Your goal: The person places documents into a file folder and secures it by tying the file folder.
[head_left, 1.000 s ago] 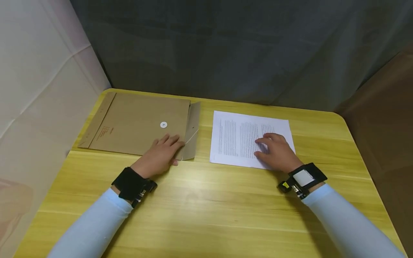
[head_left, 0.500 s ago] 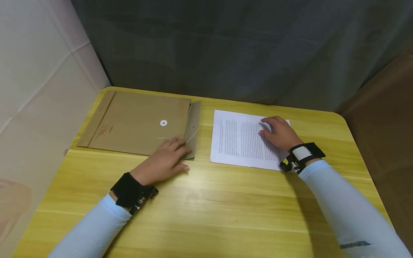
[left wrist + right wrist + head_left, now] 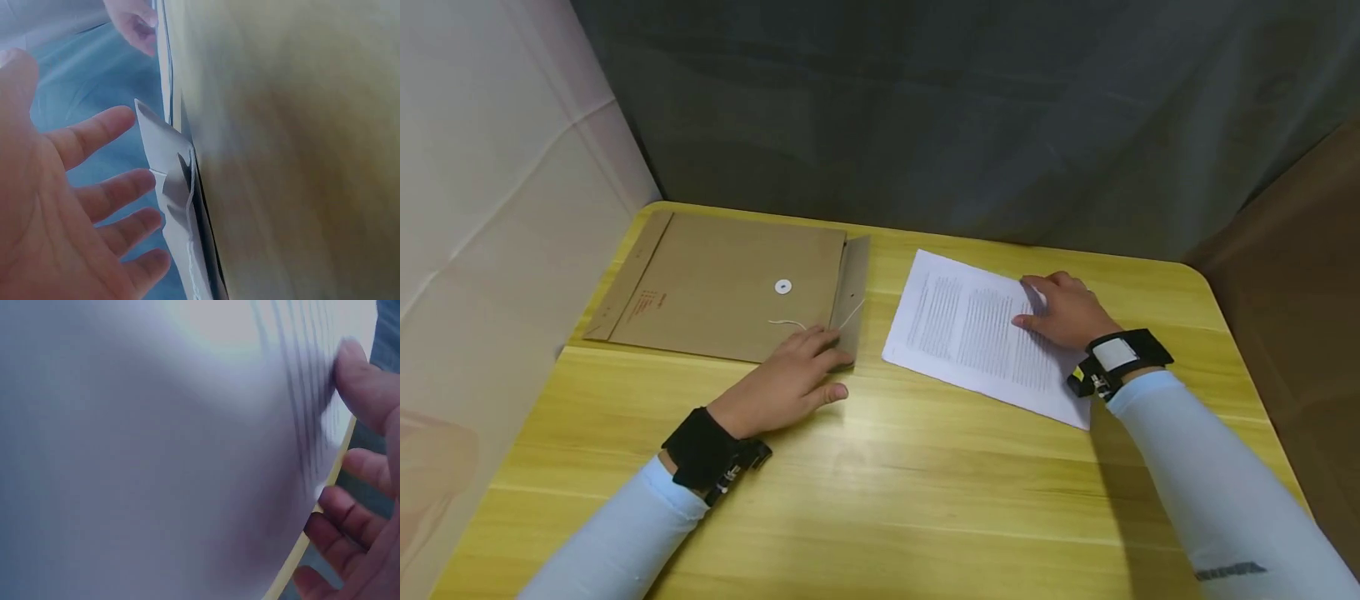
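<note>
Right wrist view blurs the printed sheet (image 3: 156, 456) pinched by the right hand (image 3: 369, 487).

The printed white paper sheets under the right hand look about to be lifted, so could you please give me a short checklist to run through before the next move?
1. Right hand on the printed white paper sheets: ok, thumb on top at the far right corner.
2. Fingers under that corner: ok, the right wrist view shows them below the sheet edge.
3. Flap of the brown kraft string-tie envelope open: ok, it is folded out to the right.
4. Left hand steadying the envelope: ok, fingers rest on its near right corner.
5. Envelope mouth parted: cannot tell.
6. Sheets squared to the yellow wooden table: not ok, they lie skewed.
</note>
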